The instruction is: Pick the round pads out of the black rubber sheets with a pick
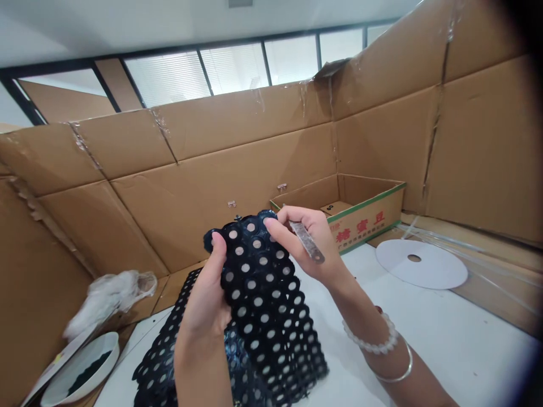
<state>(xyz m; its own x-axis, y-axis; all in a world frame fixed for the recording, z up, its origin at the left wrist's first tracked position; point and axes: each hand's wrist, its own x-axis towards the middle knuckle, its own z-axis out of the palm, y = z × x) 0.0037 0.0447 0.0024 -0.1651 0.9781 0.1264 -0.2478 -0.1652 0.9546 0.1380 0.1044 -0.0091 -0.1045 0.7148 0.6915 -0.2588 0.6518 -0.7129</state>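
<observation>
A black sheet [258, 305] made of joined rings, with rows of pale round spots, hangs between both hands, raised toward the camera. My left hand [203, 305] is closed on its left edge, thumb over the top corner. With thumb and fingers, my right hand [311, 240] pinches the upper right edge. Tucked in that same hand is a flat metal tool [308, 243] with a hole in its end; its working end is hidden. More black ringed sheet [159, 350] lies on the white tabletop [356, 294] behind my left wrist.
Tall cardboard walls [237, 147] surround the table. An open carton [369, 217] with green edging and red print stands at the back right, a white disc [419, 264] with a centre hole before it. At left are a crumpled plastic bag [114, 294] and a white bowl [108, 362] holding dark material.
</observation>
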